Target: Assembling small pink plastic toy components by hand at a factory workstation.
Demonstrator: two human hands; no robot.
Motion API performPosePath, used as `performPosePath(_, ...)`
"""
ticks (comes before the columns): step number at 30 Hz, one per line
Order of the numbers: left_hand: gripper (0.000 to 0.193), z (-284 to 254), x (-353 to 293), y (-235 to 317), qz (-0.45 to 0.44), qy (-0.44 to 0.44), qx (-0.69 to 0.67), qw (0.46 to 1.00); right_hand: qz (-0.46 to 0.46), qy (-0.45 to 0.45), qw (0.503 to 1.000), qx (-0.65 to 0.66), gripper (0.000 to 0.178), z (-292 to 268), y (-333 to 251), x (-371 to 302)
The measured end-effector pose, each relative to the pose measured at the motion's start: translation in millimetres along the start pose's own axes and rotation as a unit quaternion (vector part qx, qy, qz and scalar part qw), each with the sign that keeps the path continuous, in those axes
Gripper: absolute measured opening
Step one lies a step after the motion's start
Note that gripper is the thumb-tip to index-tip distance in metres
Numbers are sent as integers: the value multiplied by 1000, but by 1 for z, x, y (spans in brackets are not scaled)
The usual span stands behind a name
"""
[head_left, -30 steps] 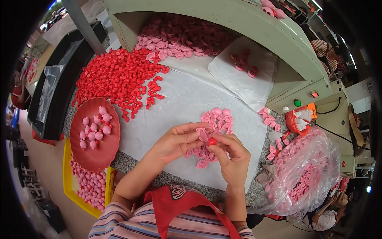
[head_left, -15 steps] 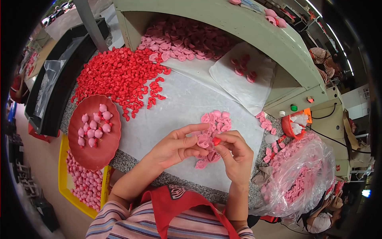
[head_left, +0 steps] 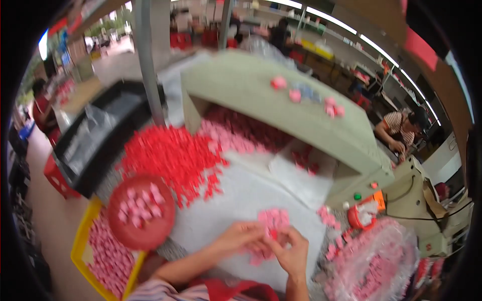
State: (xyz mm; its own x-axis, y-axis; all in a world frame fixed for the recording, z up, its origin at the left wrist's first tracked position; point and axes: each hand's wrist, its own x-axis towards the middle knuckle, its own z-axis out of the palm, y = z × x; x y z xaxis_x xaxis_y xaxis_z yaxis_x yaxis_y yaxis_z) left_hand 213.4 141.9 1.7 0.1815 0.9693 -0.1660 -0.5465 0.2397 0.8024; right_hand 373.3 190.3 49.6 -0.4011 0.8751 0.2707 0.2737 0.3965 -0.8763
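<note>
The picture is blurred. My left hand [head_left: 238,238] and my right hand [head_left: 290,249] are close together over the near part of the paper-covered worktop. Between the right thumb and fingers is a small red piece [head_left: 272,234]. My left fingers are closed beside it; what they hold, if anything, is too smeared to make out. Just beyond both hands lies a small pile of pink cup-shaped pieces [head_left: 275,216], partly hidden by them. A large heap of small red pieces [head_left: 165,153] spreads at the far left of the paper. The red plate [head_left: 133,238] at left carries several pink pieces.
A pale green machine housing [head_left: 281,95] stands behind, with pink pieces under its opening. At left are a black tray [head_left: 83,173] and a yellow bin [head_left: 80,246] of pink pieces. A plastic bag [head_left: 396,251] of pink pieces and a red basket [head_left: 355,218] stand right. Other people sit farther off.
My head view has tilted up, so the worktop and hands sit lower and more of the room shows. My hands have drawn closer together, the red piece still in the right fingers.
</note>
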Motion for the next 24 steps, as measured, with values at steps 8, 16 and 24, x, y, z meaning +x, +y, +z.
performPosePath(8, 33, -19, -29, -9, 128, 135, 118, 975, -21, -77, 995, -52, 33, 20, -11, -13)
performPosePath(16, 13, 14, -7, 25, 127, 74, 63, 987, -16, 73, 995, -63, 29, 15, -30, -14)
performPosePath(24, 11, 25, 7, 42, 71, -6, 27, 997, -26, 22, 994, -100, 33, -20, -42, 5)
